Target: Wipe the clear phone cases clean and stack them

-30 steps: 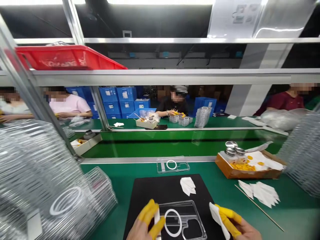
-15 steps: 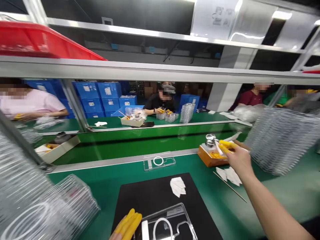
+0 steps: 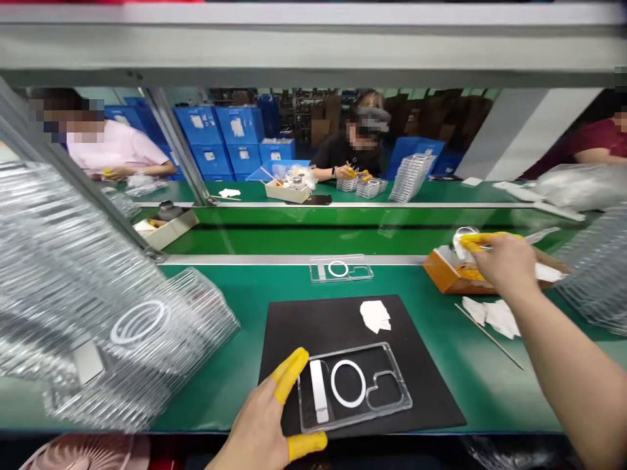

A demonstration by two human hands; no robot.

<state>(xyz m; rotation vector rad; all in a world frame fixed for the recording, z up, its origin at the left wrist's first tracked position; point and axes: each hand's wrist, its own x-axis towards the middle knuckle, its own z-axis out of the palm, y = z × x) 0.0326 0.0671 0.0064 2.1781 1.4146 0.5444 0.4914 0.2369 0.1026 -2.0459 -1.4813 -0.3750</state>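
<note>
A clear phone case (image 3: 375, 375) with a white ring and a white strip lies on a black mat (image 3: 313, 320) in front of me. My left hand (image 3: 267, 424), in yellow finger cots, brackets the case's left edge between index finger and thumb. My right hand (image 3: 499, 261) reaches far right over an orange cardboard box (image 3: 443, 277). Its yellow-tipped fingers are closed on a white wipe (image 3: 460, 247), pressed against a small metal dispenser in the box.
A second clear case (image 3: 340, 269) lies by the conveyor rail. A folded wipe (image 3: 376, 315) sits on the mat; more wipes (image 3: 490, 313) and a thin stick (image 3: 490, 337) lie right. Stacks of clear cases stand left (image 3: 122, 313) and right (image 3: 597, 281). People work across the belt.
My right hand left the case with the wipe and reached to the orange box, where it now stays. The view has tilted down and the case shows fully again.
</note>
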